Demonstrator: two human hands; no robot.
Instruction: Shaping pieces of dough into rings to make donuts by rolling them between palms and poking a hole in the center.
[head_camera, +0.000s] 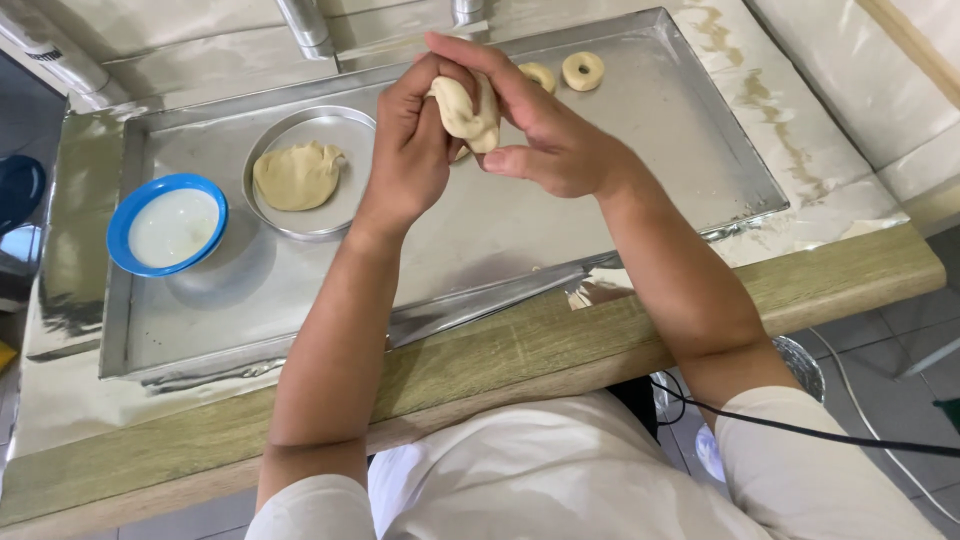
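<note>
Over tray (690, 150), dough (466, 115) between fingers (500, 75)

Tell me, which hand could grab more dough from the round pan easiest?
Probably the left hand: it's nearer the round pan holding the dough lump. The right hand is farther away.

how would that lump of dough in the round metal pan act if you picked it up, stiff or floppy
Probably floppy: the dough lump lies slumped flat in the round pan with soft, folded edges. The dough piece between the left hand and right hand bends around the fingers, so it likely sags and stretches. It may also cling a little.
</note>
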